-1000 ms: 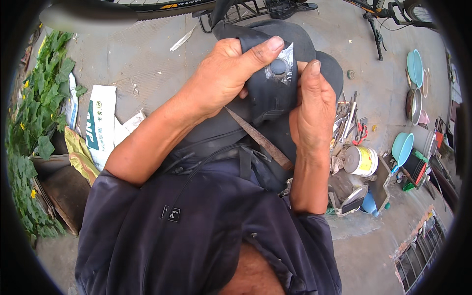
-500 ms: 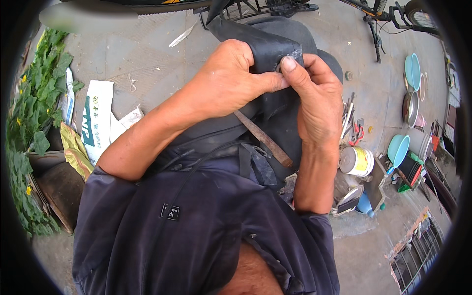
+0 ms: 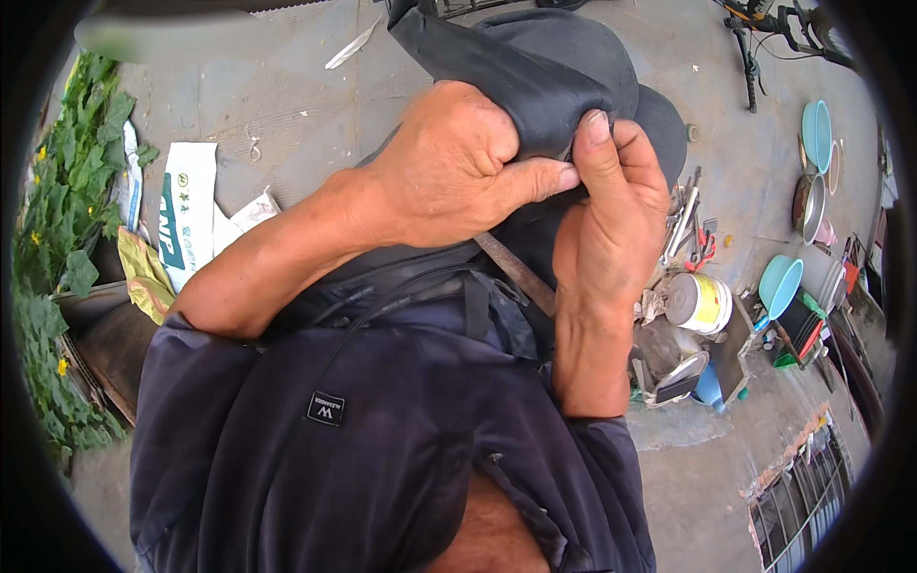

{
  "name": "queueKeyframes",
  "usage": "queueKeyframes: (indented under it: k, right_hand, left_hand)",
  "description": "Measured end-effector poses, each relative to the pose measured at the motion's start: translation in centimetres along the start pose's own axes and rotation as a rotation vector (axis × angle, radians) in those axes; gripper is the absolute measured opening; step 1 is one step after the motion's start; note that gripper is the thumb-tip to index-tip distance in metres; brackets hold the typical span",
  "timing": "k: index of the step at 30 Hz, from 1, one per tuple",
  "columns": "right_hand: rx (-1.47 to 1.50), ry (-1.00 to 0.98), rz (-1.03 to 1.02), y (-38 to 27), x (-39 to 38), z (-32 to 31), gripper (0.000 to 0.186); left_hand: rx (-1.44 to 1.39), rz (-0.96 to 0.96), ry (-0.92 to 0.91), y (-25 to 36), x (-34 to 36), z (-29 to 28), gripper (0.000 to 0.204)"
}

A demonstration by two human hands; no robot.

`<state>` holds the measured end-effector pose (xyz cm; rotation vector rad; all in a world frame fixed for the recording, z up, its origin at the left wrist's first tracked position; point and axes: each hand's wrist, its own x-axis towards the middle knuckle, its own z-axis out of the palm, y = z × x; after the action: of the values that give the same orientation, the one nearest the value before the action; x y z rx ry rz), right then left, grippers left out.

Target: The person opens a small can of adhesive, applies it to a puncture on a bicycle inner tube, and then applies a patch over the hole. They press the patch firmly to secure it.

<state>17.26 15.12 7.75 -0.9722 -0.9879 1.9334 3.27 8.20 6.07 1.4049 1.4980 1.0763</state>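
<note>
A flattened black rubber inner tube (image 3: pixel 521 84) runs from the far side down into both my hands above my lap. My left hand (image 3: pixel 454 162) is closed round its near part, thumb pointing right. My right hand (image 3: pixel 616 196) pinches the tube's right edge, its thumb upright on the rubber and its other fingers curled behind. The two thumbs are close together at a fold. What lies beneath the fingers is hidden. Below the hands, a rusty flat metal strip (image 3: pixel 518 274), perhaps a file, lies across my lap, partly covered by my right wrist.
To the right are hand tools (image 3: pixel 684 218), red-handled pliers (image 3: pixel 705 250), a white bucket (image 3: pixel 697 303) and blue basins (image 3: pixel 781 285). A bicycle (image 3: pixel 750 48) stands at the far right. Leafy plants (image 3: pixel 72 239) and a white sack (image 3: pixel 191 205) are on the left. A floor grate (image 3: pixel 807 497) lies near right.
Both hands have shifted slightly nearer and to the right. The tube's right edge is now folded over, and the pale scuffed patch is out of sight. My view has shifted slightly.
</note>
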Motion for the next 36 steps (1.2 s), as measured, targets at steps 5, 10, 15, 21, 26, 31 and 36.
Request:
queueKeyframes:
  k: [5, 10, 15, 21, 26, 31, 36]
  right_hand:
    - [-0.033, 0.035, -0.015, 0.4, 0.7, -0.4, 0.018]
    - [-0.227, 0.084, -0.108, -0.5, 0.7, -1.8, 0.022]
    - [-0.829, -0.012, -0.603, -1.3, -0.5, -2.4, 0.029]
    - [-1.135, -0.174, -1.025, -1.5, 0.8, -2.7, 0.031]
    - [-1.124, -0.239, -1.122, -1.4, 2.2, -2.7, 0.030]
    - [-1.126, -0.273, -1.224, -1.5, 3.5, -2.3, 0.024]
    - [-1.083, -0.355, -1.108, -2.2, 4.1, -1.5, 0.020]
  left_hand:
    - [-0.041, 0.100, 0.111, 0.0, 0.3, 0.7, 0.021]
    - [-0.556, -0.193, 0.289, 1.9, 0.1, 1.2, 0.037]
    - [-0.543, -0.304, 0.277, 0.9, -0.1, -0.4, 0.044]
    - [-0.740, -0.298, 0.240, 1.1, 0.0, -0.9, 0.038]
    - [-0.757, -0.301, 0.198, 0.9, 0.1, -1.3, 0.037]
    - [-0.728, -0.325, 0.207, 1.1, 0.3, -1.2, 0.038]
    - [-0.694, -0.329, 0.178, 0.8, 0.4, -1.4, 0.039]
